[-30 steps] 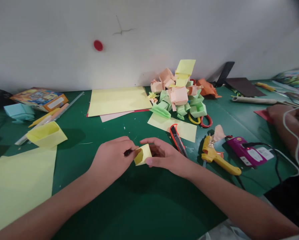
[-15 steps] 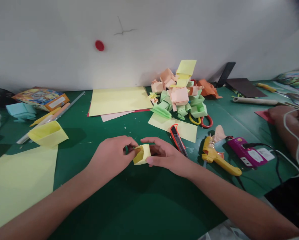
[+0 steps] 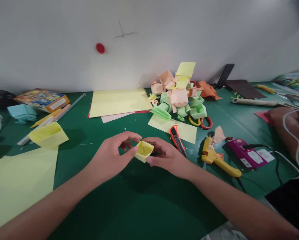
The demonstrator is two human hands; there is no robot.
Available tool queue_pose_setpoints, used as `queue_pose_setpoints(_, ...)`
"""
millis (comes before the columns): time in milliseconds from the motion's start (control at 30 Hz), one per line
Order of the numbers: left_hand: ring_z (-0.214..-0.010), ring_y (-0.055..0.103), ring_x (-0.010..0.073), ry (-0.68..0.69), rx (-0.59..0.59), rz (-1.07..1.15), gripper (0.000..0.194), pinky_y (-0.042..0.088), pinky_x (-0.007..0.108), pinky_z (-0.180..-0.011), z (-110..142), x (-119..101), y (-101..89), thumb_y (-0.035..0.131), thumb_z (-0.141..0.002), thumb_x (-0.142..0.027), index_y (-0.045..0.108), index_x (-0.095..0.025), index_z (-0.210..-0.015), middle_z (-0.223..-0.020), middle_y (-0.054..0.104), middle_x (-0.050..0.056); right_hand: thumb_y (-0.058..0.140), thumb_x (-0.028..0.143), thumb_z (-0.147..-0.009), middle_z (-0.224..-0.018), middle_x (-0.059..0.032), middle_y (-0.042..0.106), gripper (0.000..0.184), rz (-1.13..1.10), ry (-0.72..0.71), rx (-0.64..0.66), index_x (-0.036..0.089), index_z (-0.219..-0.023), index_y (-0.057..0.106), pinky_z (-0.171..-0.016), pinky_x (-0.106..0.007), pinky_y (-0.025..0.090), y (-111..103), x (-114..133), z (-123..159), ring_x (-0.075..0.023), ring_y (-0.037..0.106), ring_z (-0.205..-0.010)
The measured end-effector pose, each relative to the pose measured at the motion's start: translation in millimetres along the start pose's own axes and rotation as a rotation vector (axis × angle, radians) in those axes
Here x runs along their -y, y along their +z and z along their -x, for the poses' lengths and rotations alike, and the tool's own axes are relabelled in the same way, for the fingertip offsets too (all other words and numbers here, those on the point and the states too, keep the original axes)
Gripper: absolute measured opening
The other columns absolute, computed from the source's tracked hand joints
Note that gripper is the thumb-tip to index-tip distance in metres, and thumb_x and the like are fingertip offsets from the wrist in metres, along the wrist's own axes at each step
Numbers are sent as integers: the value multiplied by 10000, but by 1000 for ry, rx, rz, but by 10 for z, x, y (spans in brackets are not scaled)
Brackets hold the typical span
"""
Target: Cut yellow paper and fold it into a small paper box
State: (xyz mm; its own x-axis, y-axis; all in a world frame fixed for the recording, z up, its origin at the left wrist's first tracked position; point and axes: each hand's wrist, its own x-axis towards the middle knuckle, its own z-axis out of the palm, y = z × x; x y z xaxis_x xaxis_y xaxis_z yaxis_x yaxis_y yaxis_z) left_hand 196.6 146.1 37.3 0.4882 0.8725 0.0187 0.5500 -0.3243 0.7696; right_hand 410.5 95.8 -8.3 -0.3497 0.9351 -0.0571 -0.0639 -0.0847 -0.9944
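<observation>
Between my hands is a small open-topped yellow paper box (image 3: 143,151), its hollow side facing up toward me. My left hand (image 3: 115,151) pinches the box's left side between thumb and fingers. On the opposite side, my right hand (image 3: 166,155) grips it with the thumb at the near lower corner and the fingers behind. Just beyond my right hand lies a red and black utility knife (image 3: 177,140), partly on a pale yellow paper strip (image 3: 188,130). A larger yellow folded paper piece (image 3: 48,135) sits to the left.
Folded pink and green paper pieces (image 3: 179,98) are heaped by the wall, with scissors (image 3: 206,122) under them. Yellow sheets (image 3: 120,101) lie left of the heap. On the right are a yellow glue gun (image 3: 218,160), a purple power strip (image 3: 247,153) and another person's hand (image 3: 284,123).
The yellow box has turned so its opening faces up. My left fingers have come out of its inside and now hold its left edge. My right hand has barely moved.
</observation>
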Motion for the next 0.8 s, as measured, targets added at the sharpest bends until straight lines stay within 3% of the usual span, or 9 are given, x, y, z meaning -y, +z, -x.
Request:
queue_pose_setpoints(233,-1042,680,218,138,31,28,327,558,337,-906,32,29,11,585,-905,-362,663,-270,-1209,-1228,720,31,761,280,-867,-1223,-60,642,552,36,11,2,276,-1360,512,-843,-353,549,-6,-26,6,-197,636,-1033)
queue_pose_setpoints(400,-1187,614,243,276,34,-53,449,521,380,-1005,81,109,106,615,-902,-324,545,-274,-1343,-1379,625,59,776,269,-850,-1256,-70,617,574,34,-7,-16,262,-1352,498,-900,-375,532,1,-14,4,-220,613,-1118)
queue_pose_setpoints(567,-1196,614,227,375,-85,-92,656,521,400,-1023,105,205,267,644,-911,-288,328,-291,-1485,-1457,542,93,767,283,-858,-1219,-60,601,610,9,6,-22,289,-1385,460,-813,-350,544,-26,-57,1,-199,618,-1004)
queue_pose_setpoints(667,-1135,643,210,439,-142,-111,611,530,396,-1005,96,256,323,636,-923,-255,344,-280,-1460,-1428,552,104,775,267,-844,-1202,-43,593,635,-37,-19,17,304,-1392,455,-811,-323,549,-45,-68,-1,-183,608,-1005)
queue_pose_setpoints(800,-1193,628,253,572,-251,-224,535,534,423,-1006,68,327,345,636,-927,-215,418,-245,-1414,-1350,606,122,704,353,-887,-1201,-64,615,620,-40,-2,19,282,-1440,432,-743,-332,581,-66,-45,-10,-202,608,-993)
